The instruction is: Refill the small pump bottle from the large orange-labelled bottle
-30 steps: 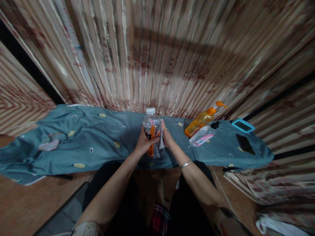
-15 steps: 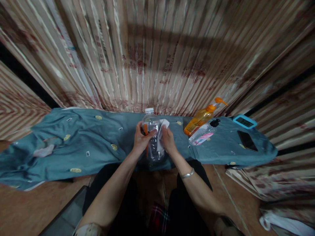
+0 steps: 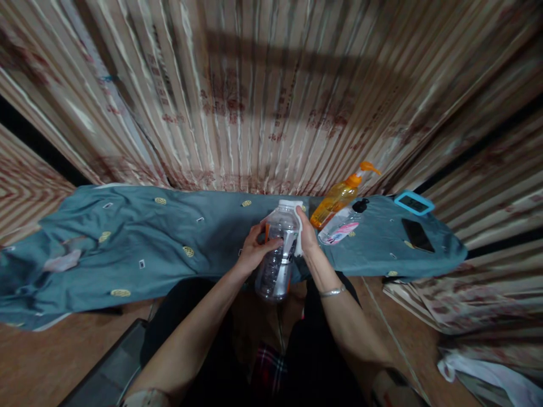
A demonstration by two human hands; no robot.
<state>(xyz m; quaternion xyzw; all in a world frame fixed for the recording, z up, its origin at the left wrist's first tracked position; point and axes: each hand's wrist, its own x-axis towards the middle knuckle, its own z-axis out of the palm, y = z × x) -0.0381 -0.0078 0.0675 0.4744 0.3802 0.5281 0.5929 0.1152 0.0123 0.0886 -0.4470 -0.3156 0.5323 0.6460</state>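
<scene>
- The clear bottle [image 3: 278, 257] carried an orange-and-dark label, its writing too blurred to read.
- A blue cloth [image 3: 148, 249] covered the table, with striped curtains [image 3: 254, 102] behind.
- The left hand [image 3: 254, 254] wrapped the bottle's middle; the right hand [image 3: 306, 237] pressed a white cloth [image 3: 297, 226] against the bottle's top.

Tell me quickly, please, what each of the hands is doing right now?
Left hand: closed around the clear bottle.
Right hand: pressing a white cloth against the bottle's top.
</scene>
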